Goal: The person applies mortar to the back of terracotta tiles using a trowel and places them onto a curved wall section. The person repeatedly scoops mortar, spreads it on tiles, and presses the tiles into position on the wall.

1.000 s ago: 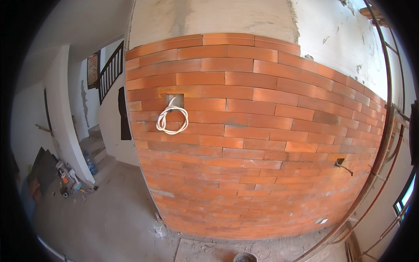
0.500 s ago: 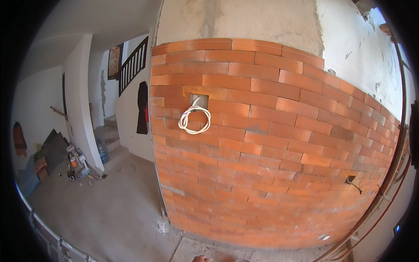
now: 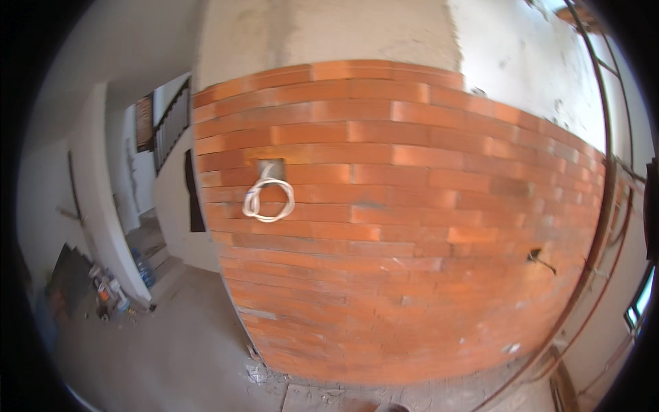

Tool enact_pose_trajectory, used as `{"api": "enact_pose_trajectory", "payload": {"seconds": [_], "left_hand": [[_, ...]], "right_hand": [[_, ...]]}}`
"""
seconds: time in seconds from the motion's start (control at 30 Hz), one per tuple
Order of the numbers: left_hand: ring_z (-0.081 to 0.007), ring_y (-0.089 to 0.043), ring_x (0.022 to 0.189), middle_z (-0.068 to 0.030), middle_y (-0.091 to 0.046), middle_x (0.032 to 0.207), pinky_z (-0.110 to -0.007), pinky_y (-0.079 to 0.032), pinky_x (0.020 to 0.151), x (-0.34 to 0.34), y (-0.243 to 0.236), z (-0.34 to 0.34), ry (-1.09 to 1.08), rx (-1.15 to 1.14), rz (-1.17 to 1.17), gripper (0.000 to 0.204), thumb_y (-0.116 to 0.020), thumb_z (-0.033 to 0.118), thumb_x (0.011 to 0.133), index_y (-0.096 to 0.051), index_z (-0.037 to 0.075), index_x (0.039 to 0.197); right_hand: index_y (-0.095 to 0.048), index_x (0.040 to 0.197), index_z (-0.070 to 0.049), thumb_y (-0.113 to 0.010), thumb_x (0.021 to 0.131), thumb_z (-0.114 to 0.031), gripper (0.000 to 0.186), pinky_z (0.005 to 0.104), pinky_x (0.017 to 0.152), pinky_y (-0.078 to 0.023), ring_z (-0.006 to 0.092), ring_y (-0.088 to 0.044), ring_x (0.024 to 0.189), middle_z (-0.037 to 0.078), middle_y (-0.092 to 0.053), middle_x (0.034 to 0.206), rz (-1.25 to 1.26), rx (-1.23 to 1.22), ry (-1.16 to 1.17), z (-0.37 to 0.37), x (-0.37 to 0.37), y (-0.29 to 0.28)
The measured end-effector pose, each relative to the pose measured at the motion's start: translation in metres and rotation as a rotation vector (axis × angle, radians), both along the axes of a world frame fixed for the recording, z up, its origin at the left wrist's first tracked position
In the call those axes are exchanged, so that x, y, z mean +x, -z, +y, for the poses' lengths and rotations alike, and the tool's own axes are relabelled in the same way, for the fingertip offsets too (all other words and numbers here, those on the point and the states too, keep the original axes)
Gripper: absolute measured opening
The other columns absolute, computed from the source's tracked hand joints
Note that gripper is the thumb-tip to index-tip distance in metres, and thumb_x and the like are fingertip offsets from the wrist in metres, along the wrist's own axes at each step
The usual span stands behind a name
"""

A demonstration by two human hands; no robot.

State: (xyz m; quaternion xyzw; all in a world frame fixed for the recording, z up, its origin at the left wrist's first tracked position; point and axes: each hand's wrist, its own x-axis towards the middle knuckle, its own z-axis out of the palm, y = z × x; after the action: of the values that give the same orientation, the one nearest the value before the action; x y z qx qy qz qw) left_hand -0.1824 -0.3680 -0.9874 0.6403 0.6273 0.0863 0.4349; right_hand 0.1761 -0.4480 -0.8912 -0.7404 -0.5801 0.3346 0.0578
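Observation:
Neither of my hands can be made out. At the lower edge a small dark rounded shape point(image 3: 392, 407) just shows, too cut off and blurred to name. Before me stands a wall faced with orange brick tiles point(image 3: 384, 268) in staggered rows. A coil of white cable point(image 3: 289, 206) hangs from a square wall box opening point(image 3: 274, 169) in the tiles. Farther right, a short dark cable end point(image 3: 546, 262) sticks out of a smaller hole. Above the top row the wall is bare grey plaster point(image 3: 364, 31), with white paint point(image 3: 528, 62) to its right.
Metal scaffold poles point(image 3: 598, 275) run down the right side. On the left, the concrete floor point(image 3: 178, 343) leads to a white pillar point(image 3: 113, 192), stairs point(image 3: 154, 240) with a dark railing point(image 3: 171, 120), a blue water jug point(image 3: 143, 268) and piled odds and ends point(image 3: 108, 290).
My view has swung to the right, so the wall and cable coil sit farther left and blurred. The bit of hand at the lower edge is no longer recognisable.

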Motion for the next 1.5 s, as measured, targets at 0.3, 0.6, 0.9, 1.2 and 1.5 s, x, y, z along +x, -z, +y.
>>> {"api": "enact_pose_trajectory", "payload": {"seconds": [0.3, 0.6, 0.9, 1.2, 1.5], "left_hand": [[-0.029, -0.065, 0.09, -0.0115, -0.068, 0.099, -0.042, -0.052, 0.078, 0.015, 0.018, 0.009, 0.225, -0.119, 0.066, 0.049, -0.066, 0.047, 0.087, -0.067, 0.001, 0.104], [-0.0252, -0.067, 0.079, -0.0085, -0.071, 0.088, -0.039, -0.054, 0.072, -0.009, 0.082, -0.026, 0.566, -0.336, 0.157, 0.047, -0.066, 0.047, 0.088, -0.068, 0.001, 0.097], [-0.0121, -0.062, 0.067, -0.0066, -0.069, 0.076, -0.027, -0.05, 0.063, 0.101, -0.035, -0.042, 0.644, -0.088, -0.141, 0.041, -0.069, 0.039, 0.089, -0.068, -0.002, 0.082], [-0.02, -0.044, 0.133, -0.0168, -0.054, 0.138, -0.033, -0.032, 0.111, 0.145, -0.211, -0.079, 1.067, -0.72, -0.797, 0.043, -0.054, 0.032, 0.1, -0.06, -0.002, 0.125], [-0.0164, -0.057, 0.113, -0.0115, -0.064, 0.122, -0.03, -0.043, 0.099, 0.123, -0.177, -0.099, 0.801, -0.609, -0.522, 0.034, -0.062, 0.022, 0.096, -0.063, -0.002, 0.121]], "right_hand": [[-0.069, 0.114, -0.011, -0.062, 0.087, -0.049, 0.047, 0.0411, 0.08, -0.054, 0.0256, -0.068, 0.093, 0.01, -0.071, 0.104, 0.083, -0.304, 0.151, -0.086, 0.029, 0.078], [-0.069, 0.114, -0.011, -0.061, 0.088, -0.05, 0.048, 0.0411, 0.077, -0.056, 0.0259, -0.069, 0.092, 0.011, -0.072, 0.102, 0.306, -0.688, 0.195, -0.13, 0.002, 0.111], [-0.07, 0.113, -0.01, -0.06, 0.088, -0.053, 0.051, 0.0401, 0.074, -0.057, 0.025, -0.07, 0.09, 0.012, -0.072, 0.102, 0.354, -0.663, 0.461, -0.186, 0.029, 0.115], [-0.075, 0.095, -0.008, -0.057, 0.084, -0.058, 0.055, 0.0449, 0.084, -0.055, 0.0346, -0.068, 0.098, 0.017, -0.072, 0.098, -0.167, -0.349, 0.455, -0.293, 0.036, 0.2], [-0.073, 0.087, -0.002, -0.063, 0.085, -0.039, 0.038, 0.0476, 0.075, -0.053, 0.0392, -0.067, 0.081, 0.022, -0.069, 0.087, 0.051, -0.121, 0.904, -0.316, -0.002, 0.147]]}}
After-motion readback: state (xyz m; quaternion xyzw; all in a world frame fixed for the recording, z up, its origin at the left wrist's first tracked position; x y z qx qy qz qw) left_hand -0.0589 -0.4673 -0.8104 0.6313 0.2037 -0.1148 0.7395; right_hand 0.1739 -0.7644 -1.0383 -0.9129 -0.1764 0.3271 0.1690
